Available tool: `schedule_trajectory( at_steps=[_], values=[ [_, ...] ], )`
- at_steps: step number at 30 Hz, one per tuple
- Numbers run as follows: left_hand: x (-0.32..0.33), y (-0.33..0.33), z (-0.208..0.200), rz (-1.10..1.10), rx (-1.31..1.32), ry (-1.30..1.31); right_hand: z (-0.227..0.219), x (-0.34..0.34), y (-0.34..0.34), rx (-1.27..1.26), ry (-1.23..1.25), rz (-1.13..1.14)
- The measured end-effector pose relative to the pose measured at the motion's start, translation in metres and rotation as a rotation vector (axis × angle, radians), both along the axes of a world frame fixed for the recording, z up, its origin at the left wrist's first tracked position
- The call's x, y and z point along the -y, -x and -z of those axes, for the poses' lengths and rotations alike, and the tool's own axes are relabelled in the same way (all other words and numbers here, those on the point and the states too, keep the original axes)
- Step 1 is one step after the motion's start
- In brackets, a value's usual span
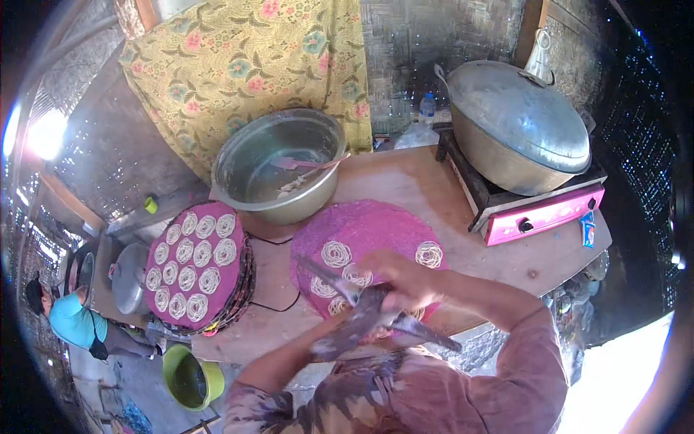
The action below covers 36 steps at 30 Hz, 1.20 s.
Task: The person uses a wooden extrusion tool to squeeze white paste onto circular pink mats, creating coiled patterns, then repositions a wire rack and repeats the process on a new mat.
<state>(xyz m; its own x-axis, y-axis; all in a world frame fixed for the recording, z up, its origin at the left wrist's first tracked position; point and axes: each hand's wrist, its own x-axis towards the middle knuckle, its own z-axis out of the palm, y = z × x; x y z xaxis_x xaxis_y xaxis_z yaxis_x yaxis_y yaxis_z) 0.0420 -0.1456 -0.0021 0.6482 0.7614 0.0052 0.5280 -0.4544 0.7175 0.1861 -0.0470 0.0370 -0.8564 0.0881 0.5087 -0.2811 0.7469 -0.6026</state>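
In front of my chest is a dark lever press (365, 318), smeared with pale dough, its long handles splayed apart. My left hand (377, 334) holds it from below, mostly hidden behind it. At the top of the press, touching or just over it, is my right hand (410, 281); its fingers are smeared by motion. Beneath lies a round pink mat (361, 217) bearing several pale nests of thin dough strands (336, 254), some hidden by my arms and the press. To the left, a stack of round trays has a pink top mat (238, 278) covered with rows of such nests.
Behind the mat stands a large metal basin (228, 189) with a pink spatula (289, 163) and dough scraps. A big lidded pot (517, 116) sits on a pink gas stove (546, 220) at right. A green bucket (173, 377) is at lower left; another person (76, 318) is beyond.
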Motion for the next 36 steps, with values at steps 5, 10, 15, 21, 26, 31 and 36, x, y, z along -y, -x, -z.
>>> schedule_trajectory(
  at_steps=[5, 10, 15, 21, 26, 31, 36],
  values=[
    [-0.006, 0.040, -0.044, -0.060, -0.196, -0.134, -0.112, 0.058, 0.051, 0.052, -0.189, -0.306],
    [-0.006, 0.069, -0.049, -0.168, -0.296, -0.189, -0.089, 0.035, 0.073, -0.082, 0.172, 0.136],
    [0.013, 0.140, 0.084, -0.441, -0.285, -0.226, -0.056, -0.014, 0.058, -0.155, 0.266, 0.604],
    [0.030, 0.162, -0.010, -0.801, 0.788, -0.130, -0.113, -0.051, 0.025, -1.061, 0.919, 0.565],
    [-0.001, 0.131, -0.049, -0.953, 1.334, -0.709, -0.085, -0.057, 0.121, -1.389, 1.280, 0.430],
    [0.050, 0.185, -0.151, -1.061, 1.033, -1.294, -0.084, -0.011, 0.198, -0.491, 1.651, -0.001],
    [0.100, 0.200, -0.195, -0.673, 1.287, -1.221, -0.054, -0.115, 0.209, 0.490, -0.031, 0.711]
  ],
)
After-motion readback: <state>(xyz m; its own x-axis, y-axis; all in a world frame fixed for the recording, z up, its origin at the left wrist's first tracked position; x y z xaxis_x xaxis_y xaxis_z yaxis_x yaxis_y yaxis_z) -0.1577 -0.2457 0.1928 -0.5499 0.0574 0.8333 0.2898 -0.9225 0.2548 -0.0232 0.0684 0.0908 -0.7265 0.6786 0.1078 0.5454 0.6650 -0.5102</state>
